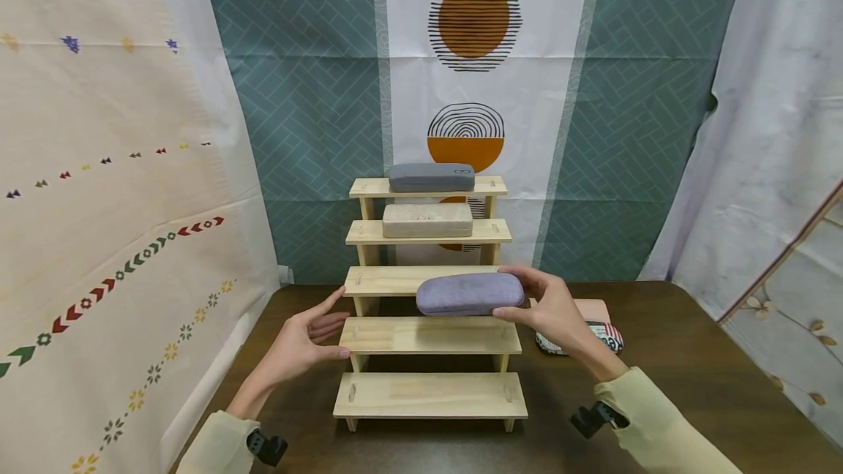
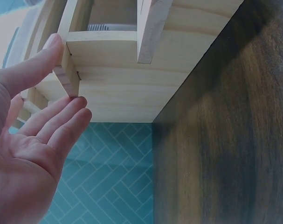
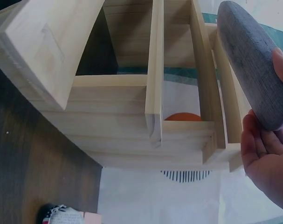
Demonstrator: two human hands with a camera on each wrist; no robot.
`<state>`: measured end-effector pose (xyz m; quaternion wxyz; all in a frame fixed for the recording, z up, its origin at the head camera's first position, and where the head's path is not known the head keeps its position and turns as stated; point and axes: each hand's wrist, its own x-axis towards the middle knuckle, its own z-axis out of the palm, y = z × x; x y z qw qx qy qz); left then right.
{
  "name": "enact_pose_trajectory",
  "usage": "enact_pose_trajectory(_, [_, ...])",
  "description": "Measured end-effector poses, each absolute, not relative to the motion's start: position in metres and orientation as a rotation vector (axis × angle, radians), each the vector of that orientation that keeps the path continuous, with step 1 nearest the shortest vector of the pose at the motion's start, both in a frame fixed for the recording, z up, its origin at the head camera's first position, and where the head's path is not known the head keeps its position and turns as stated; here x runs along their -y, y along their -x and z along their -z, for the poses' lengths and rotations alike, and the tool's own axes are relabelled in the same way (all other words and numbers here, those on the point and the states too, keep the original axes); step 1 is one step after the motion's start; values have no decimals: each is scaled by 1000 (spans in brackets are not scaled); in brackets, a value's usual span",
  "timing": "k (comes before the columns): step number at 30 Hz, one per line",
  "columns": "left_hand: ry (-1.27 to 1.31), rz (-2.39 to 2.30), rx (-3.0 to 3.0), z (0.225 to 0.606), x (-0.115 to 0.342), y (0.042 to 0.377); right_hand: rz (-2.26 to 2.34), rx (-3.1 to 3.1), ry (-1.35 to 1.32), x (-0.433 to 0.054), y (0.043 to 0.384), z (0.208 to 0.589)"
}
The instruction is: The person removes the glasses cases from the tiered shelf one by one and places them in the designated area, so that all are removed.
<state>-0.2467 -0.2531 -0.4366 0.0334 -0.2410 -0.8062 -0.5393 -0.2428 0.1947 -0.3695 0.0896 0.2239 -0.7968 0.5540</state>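
Note:
My right hand [image 1: 549,309] pinches a lilac, cloth-covered glasses case [image 1: 469,294] by its right end, thumb on the near side and fingers behind. In the head view the case lies level and overlaps the right part of the middle tier of a five-step wooden display rack [image 1: 431,395]. In the right wrist view the case [image 3: 251,60] looks greyer beside the rack's boards. My left hand [image 1: 299,339] is at the rack's left side, its thumb at the second board from the bottom. Its nearly straight fingertips [image 2: 78,103] touch a board end [image 2: 66,77].
A grey-blue glasses case [image 1: 431,178] sits on the top tier and a cream case [image 1: 428,221] on the tier below. Right of the rack, a pink item [image 1: 593,310] and a patterned pouch [image 1: 609,336] lie on the dark wooden table [image 1: 658,379]. Curtains hang behind and at the sides.

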Motion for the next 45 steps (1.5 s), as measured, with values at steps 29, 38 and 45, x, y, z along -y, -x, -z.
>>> enact_pose_trajectory(29, [736, 1652, 2492, 438, 252, 245, -1557, 2361, -640, -258, 201, 392])
enact_pose_trajectory(38, [741, 1640, 2488, 436, 253, 246, -1550, 2353, -646, -286, 193, 401])
enact_pose_trajectory(45, [740, 1641, 2490, 435, 253, 246, -1551, 2344, -619, -310, 183, 405])
